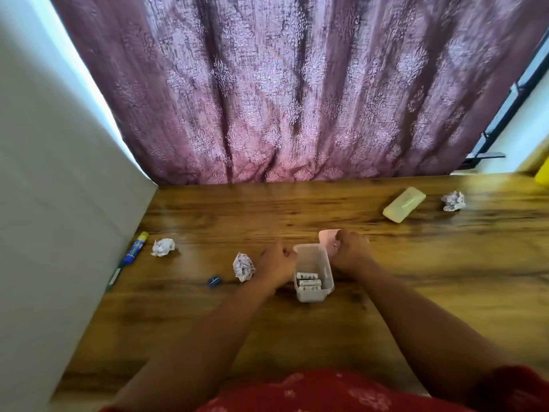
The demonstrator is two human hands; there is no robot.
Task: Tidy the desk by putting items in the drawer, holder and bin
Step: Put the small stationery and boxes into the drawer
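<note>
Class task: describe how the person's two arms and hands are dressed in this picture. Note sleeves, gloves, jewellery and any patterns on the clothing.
Both forearms are bare, with no gloves on the left hand or right hand. No rings, watch or bracelets are visible. A red garment with a faint pale floral print shows at the bottom; its short sleeve covers the right upper arm.

Daylight glows through the mauve curtain (297, 93) and flares white along its left edge, with soft sheen on the tabletop (237, 212) below it. The light is moderate, and shadows under the arms are faint. Wide-angle distortion bends the edges, and the whole picture is slightly blurred.
</note>
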